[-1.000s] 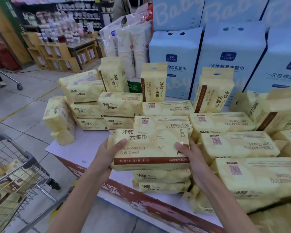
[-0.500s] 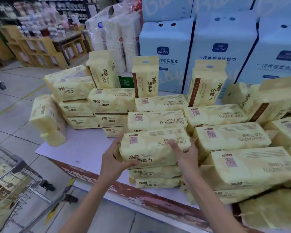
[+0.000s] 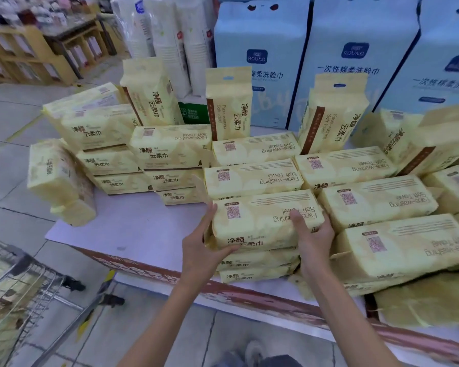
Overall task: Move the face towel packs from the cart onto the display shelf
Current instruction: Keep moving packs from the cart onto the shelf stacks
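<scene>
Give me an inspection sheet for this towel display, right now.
Surface: white display shelf, partly bare at left.
Job's things: top pack lies on two stacked packs; cart lower left holds more, blurred.
Clutter: green box at the back; tilted pack at the left edge.
Hands: left hand and right hand grip the top pack's ends.
Cables: nothing seen.
Surroundings: blue packs behind; wooden shelves across the tiled floor.

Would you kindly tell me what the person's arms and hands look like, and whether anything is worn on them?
The left hand and right hand wear no gloves, and no watch, bracelet or ring shows. The left arm and right arm are bare down to the picture's lower edge, with no sleeves in view.
</scene>
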`<act>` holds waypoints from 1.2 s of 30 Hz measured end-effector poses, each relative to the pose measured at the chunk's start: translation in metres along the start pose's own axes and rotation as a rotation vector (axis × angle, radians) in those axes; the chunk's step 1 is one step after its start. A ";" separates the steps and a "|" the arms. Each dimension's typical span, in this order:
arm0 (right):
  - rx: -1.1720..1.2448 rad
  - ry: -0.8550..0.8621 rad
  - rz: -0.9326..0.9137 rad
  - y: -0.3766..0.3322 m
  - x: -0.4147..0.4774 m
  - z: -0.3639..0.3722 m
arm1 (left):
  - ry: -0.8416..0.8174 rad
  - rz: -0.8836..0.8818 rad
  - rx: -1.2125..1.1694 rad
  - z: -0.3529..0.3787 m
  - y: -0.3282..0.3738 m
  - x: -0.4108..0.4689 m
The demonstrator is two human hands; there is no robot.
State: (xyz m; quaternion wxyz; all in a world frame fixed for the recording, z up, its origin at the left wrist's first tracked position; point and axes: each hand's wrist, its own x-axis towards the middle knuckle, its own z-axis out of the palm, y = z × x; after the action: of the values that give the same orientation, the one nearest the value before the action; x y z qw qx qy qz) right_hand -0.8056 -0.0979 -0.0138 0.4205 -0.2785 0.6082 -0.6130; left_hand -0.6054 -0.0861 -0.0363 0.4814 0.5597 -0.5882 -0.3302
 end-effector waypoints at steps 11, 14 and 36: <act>0.060 0.107 0.198 0.006 -0.013 0.013 | -0.047 -0.543 -0.357 0.018 0.000 -0.015; 0.067 0.138 0.226 0.004 -0.014 0.018 | -0.032 -0.583 -0.378 0.021 0.000 -0.015; -0.303 -0.119 0.194 0.050 -0.077 -0.019 | -0.014 -0.659 -0.200 -0.008 -0.014 -0.062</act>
State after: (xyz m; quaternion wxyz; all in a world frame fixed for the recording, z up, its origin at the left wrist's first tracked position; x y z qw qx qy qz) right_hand -0.7756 -0.0178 -0.0515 0.4661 -0.3145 0.6915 -0.4535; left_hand -0.5992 -0.0265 -0.0593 0.3974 0.6674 -0.3439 -0.5276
